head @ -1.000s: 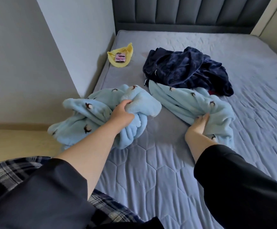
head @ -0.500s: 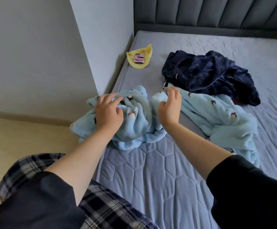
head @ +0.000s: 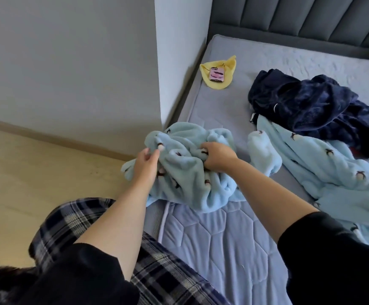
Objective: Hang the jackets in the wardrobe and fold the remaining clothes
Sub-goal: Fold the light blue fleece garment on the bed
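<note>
A person stands at the near left corner of a bed, looking down at both bare forearms reaching forward from black sleeves. A crumpled light blue fleece garment (head: 190, 170) printed with small dark penguins lies bunched at that corner, its left side spilling over the edge of the mattress (head: 223, 249) toward the pale wooden floor (head: 36, 172). The left hand (head: 146, 164) pinches a fold at the garment's left edge between thumb and fingertips. The right hand (head: 217, 157) is closed in a fist around a bunch of fabric in the middle of the same heap. Just to the right, with a narrow strip of bare mattress between, a second light blue fleece piece (head: 324, 170) stretches along the bed toward the right edge of the view. Its far end is overlapped by a dark navy plush garment (head: 311, 108) heaped farther back. Near the wall corner (head: 160, 84) that juts in beside the bed, a yellow cloth (head: 221, 71) lies flat with a small pink object (head: 217, 74) on top. Open quilted mattress lies in front of the heap, between the two arms, and behind the clothes up to the padded grey headboard (head: 300, 20).
</note>
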{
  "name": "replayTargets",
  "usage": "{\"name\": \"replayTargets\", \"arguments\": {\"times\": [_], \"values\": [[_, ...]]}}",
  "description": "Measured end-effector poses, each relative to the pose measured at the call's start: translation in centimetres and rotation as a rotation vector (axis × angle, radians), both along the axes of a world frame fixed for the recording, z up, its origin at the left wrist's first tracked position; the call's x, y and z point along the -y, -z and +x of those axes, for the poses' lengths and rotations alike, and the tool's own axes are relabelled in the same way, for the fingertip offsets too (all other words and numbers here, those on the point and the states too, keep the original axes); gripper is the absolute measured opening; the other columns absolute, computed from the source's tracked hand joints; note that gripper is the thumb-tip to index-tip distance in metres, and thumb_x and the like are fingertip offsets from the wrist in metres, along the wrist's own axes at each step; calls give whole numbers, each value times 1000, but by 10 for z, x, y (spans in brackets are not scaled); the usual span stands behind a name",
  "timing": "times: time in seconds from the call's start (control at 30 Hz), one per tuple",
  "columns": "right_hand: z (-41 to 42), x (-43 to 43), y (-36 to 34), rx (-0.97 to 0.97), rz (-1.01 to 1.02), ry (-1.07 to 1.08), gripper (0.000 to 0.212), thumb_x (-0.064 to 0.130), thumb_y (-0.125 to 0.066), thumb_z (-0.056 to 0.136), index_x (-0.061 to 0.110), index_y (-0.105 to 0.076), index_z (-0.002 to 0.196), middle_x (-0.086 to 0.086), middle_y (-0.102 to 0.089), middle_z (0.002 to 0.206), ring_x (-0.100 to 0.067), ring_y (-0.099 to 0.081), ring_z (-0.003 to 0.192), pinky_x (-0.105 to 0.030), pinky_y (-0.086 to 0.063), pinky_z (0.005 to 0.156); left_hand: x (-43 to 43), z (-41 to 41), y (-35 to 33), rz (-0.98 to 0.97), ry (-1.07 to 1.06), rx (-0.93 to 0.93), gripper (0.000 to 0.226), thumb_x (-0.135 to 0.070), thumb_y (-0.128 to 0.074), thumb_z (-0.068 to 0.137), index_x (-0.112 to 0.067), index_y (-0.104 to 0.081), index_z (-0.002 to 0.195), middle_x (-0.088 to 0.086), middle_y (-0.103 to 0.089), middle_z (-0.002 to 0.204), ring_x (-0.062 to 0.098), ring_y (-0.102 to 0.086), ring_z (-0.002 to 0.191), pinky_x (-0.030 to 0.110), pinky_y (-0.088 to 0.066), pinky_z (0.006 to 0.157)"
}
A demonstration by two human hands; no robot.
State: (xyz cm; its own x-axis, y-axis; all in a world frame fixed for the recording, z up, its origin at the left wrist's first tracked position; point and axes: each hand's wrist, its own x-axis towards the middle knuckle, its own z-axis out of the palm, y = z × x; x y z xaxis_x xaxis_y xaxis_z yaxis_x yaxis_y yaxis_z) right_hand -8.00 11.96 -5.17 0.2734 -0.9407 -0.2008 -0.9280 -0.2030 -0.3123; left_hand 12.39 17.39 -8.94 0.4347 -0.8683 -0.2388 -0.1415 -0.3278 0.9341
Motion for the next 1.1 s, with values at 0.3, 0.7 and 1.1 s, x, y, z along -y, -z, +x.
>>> {"name": "replayTargets", "arguments": {"times": [0.3,0.7,1.1], "values": [[25,-23,-29,-37,249,-85,41,44,-55,87,11,-62,64,0,-59,52,-20,-59,54,-25,-46,51,13,-8,-4,139,127,-39,64,-14,-59,87,-21,-34,145,3,-57,123,14,-51,86,26,-42,67],[33,0,-4,-567,-127,64,29,24,-45,85,23,-63,109,-1,-55,118,-22,-48,115,-41,-43,93,15,28,5,115,-593,-455,14,-7,-42,93,-11,-55,93,11,-64,101,28,-61,87,38,-53,85],[-47,3,-27,-724,340,376,27,27,-41,88,22,-58,109,3,-52,92,-21,-49,90,-33,-38,75,2,22,-16,179,-603,40,60,0,-58,81,-13,-42,138,10,-40,145,33,-39,131,49,-39,103]]}}
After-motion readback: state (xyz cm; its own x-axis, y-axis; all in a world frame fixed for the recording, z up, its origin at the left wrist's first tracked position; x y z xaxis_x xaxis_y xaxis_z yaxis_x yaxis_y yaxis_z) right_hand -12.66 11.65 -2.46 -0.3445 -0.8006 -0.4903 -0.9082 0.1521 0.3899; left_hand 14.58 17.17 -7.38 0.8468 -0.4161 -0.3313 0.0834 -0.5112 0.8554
